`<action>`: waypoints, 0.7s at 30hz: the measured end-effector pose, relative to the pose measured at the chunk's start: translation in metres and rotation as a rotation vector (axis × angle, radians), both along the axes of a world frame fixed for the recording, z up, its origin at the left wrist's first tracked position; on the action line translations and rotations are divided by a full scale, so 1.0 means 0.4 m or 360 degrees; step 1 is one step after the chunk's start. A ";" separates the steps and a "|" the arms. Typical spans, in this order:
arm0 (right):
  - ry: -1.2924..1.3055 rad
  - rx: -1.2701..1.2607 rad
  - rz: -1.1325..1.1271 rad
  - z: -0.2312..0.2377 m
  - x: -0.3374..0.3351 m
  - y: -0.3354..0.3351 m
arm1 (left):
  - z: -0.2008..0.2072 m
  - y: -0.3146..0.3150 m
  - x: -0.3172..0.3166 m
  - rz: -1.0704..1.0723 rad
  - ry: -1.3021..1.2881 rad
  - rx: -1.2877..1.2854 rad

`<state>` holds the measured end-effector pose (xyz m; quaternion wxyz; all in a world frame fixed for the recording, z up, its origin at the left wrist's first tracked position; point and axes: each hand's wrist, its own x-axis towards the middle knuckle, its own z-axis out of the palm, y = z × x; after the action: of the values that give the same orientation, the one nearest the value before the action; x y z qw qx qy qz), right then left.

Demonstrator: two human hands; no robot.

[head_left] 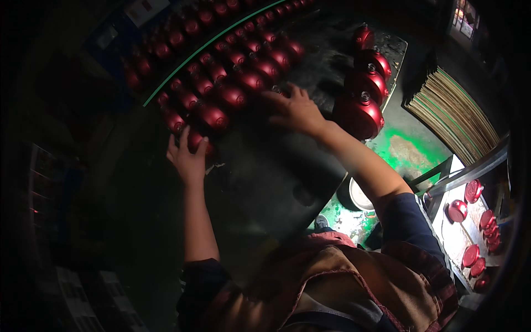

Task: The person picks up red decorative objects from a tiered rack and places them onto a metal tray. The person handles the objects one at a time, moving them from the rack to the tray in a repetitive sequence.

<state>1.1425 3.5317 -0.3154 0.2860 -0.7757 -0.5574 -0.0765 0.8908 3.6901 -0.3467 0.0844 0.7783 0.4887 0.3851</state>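
At left, the left hand (189, 157) clasps a red round flask (200, 143) at the near end. Beyond it, rows of flasks (230, 94) look largely aligned. The right hand (299, 112) reaches over a shadowed flask (278, 92); whether it grips, I cannot tell. Rightward, several flasks (358, 115) stand outside the rows; others occupy a white surface (447, 235).

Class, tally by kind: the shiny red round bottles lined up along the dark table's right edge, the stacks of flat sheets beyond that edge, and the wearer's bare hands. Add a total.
Shiny red round bottles: 4
Stack of flat brownish sheets: 1
Left hand and right hand: 2
Total: 7
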 end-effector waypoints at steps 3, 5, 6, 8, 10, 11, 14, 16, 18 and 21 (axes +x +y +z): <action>0.0218 -0.0181 -0.0019 -0.028 0.012 0.033 | -0.017 0.028 0.023 0.0036 0.0115 -0.0196; 0.0228 0.0046 0.0110 -0.043 0.021 0.008 | -0.024 0.009 0.018 0.0020 0.0057 -0.0175; 0.0236 0.0160 0.0207 -0.051 0.025 -0.009 | -0.027 -0.004 0.012 0.0005 0.0025 -0.0122; 0.0285 0.0147 0.0186 -0.068 0.035 -0.044 | -0.040 -0.024 0.002 -0.0011 0.0006 -0.0262; 0.0322 0.0184 0.0201 -0.083 0.036 -0.077 | -0.054 -0.022 -0.007 -0.0007 0.0012 -0.0326; 0.0408 0.0248 0.0234 -0.090 0.030 -0.096 | -0.061 -0.015 -0.014 -0.0039 -0.0083 -0.0197; 0.0576 0.0467 0.0352 -0.094 -0.019 -0.200 | -0.074 0.003 -0.067 -0.0188 -0.0302 0.0156; 0.0608 0.0612 0.0386 -0.092 -0.075 -0.319 | -0.065 0.006 -0.115 -0.0373 -0.0466 0.0146; 0.1119 0.0871 0.0378 -0.091 -0.135 -0.493 | -0.073 -0.071 -0.192 -0.0536 -0.1051 -0.0340; 0.1820 0.1403 0.0029 -0.120 -0.186 -0.749 | -0.089 -0.240 -0.214 -0.0975 -0.1384 -0.0590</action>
<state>1.0679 3.2320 -0.3634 0.8200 -0.5021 -0.2443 0.1260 0.8054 3.5943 -0.3824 0.5212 0.6265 0.2201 0.5361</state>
